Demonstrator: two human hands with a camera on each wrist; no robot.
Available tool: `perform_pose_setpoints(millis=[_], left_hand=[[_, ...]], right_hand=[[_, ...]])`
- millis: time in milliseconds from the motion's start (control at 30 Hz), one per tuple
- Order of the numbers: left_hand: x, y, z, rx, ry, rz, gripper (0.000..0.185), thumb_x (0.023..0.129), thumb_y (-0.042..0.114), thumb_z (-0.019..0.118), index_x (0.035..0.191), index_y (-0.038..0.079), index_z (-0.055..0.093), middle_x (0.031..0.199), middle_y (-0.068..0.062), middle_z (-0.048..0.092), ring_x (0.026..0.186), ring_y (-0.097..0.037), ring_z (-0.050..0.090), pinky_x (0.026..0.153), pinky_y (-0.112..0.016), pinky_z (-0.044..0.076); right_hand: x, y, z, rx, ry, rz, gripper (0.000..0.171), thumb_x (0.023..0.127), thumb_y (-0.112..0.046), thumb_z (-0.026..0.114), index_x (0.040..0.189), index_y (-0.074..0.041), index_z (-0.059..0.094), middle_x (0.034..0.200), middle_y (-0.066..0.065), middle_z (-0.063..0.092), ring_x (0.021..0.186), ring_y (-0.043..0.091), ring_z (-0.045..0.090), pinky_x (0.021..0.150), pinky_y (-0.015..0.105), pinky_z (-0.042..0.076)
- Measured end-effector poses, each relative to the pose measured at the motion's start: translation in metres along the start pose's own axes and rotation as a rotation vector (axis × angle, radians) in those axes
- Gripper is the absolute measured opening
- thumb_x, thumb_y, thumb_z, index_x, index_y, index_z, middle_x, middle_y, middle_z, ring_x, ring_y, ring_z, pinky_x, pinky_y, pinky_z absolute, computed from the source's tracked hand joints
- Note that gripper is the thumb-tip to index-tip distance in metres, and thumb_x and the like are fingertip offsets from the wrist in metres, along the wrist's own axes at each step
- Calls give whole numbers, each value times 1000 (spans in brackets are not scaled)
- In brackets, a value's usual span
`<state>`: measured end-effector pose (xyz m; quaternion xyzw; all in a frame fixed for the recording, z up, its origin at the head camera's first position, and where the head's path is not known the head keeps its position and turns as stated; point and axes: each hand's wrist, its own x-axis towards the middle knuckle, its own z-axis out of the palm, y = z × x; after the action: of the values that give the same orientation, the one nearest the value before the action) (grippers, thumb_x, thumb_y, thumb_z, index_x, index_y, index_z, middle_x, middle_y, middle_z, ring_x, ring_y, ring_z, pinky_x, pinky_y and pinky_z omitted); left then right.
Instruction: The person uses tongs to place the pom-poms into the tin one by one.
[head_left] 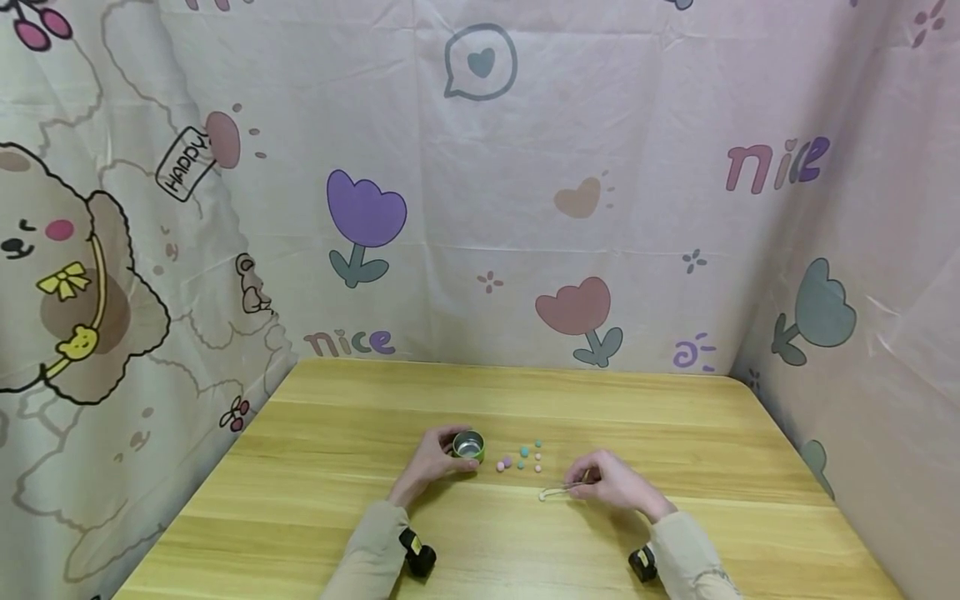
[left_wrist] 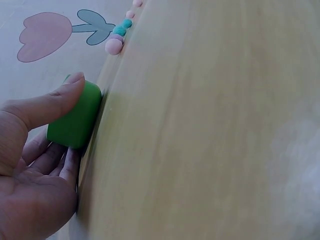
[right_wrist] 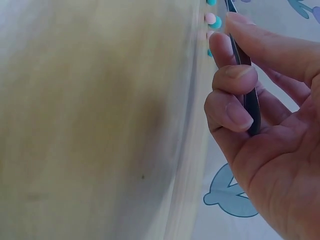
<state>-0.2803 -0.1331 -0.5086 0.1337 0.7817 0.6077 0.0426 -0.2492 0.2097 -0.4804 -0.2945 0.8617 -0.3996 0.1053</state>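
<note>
My left hand (head_left: pixel 431 458) grips a small round green tin (left_wrist: pixel 77 117), thumb on one side and fingers on the other. The tin's top is open, and its silvery inside shows in the head view. To its right lie several small balls, among them a pink ball (head_left: pixel 500 467), a purple ball (head_left: pixel 507 461) and a teal ball (head_left: pixel 524 452). Nearer the front, my right hand (head_left: pixel 611 483) holds dark tweezers (right_wrist: pixel 242 56) between thumb and curled fingers. The tweezers point left, their pale, curved end low over the table, just below the balls in the head view.
The wooden table (head_left: pixel 360 400) reaches back to a printed cloth (head_left: pixel 480 167) hung behind it and at both sides. Black wrist cameras, one at the left sleeve (head_left: pixel 375 542) and one at the right sleeve (head_left: pixel 686 550), hang close over the table.
</note>
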Motion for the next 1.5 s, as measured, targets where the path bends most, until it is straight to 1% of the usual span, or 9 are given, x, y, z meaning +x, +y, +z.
perform_pose_setpoints(millis=[200, 433, 633, 767, 967, 1133, 1500], left_hand=[[0, 1, 0, 4, 4, -2, 67, 73, -4, 85, 132, -11, 56, 129, -31, 62, 122, -44, 60, 110, -54, 48], [0, 1, 0, -3, 3, 1, 66, 72, -4, 85, 132, -11, 56, 129, -31, 62, 121, -44, 61, 109, -54, 48], [-1, 2, 0, -6, -2, -15, 66, 73, -4, 85, 133, -10, 56, 130, -30, 61, 124, -45, 59, 110, -53, 48], [-2, 4, -1, -25, -11, -30, 67, 74, -4, 84, 134, -11, 55, 132, -30, 60, 127, -46, 57, 112, -54, 46], [-2, 3, -1, -23, -17, -19, 67, 75, -4, 84, 134, -11, 55, 131, -30, 60, 125, -45, 58, 110, -53, 48], [-1, 4, -1, -25, -11, -12, 67, 74, -5, 84, 134, -11, 55, 130, -30, 61, 121, -43, 60, 109, -54, 48], [-1, 3, 0, -22, -8, -18, 67, 73, -4, 84, 133, -11, 56, 130, -30, 61, 122, -43, 60, 109, -53, 49]], right_hand=[[1, -2, 1, -6, 2, -22, 6, 85, -5, 75, 91, -3, 75, 79, 7, 72, 64, -1, 54, 57, 17, 48], [3, -5, 2, -19, 1, -23, 7, 85, -5, 75, 92, -3, 75, 81, 6, 74, 65, -2, 54, 59, 16, 49], [3, -5, 3, -28, 2, -30, 6, 86, -5, 74, 91, -3, 76, 81, 6, 75, 65, -3, 55, 60, 16, 50], [4, -4, 3, -32, 2, -19, 5, 85, -5, 74, 90, -4, 77, 79, 5, 74, 63, -3, 54, 57, 16, 48], [3, -6, 3, -38, 6, 5, 6, 85, -5, 74, 91, -4, 77, 79, 4, 73, 63, -2, 53, 57, 16, 47], [3, -5, 4, -36, 10, 4, 6, 85, -5, 74, 91, -4, 77, 78, 4, 73, 62, -2, 52, 56, 16, 46], [5, -5, 4, -46, 22, 2, 6, 86, -7, 73, 91, -5, 78, 77, 2, 71, 62, -2, 51, 55, 16, 45]])
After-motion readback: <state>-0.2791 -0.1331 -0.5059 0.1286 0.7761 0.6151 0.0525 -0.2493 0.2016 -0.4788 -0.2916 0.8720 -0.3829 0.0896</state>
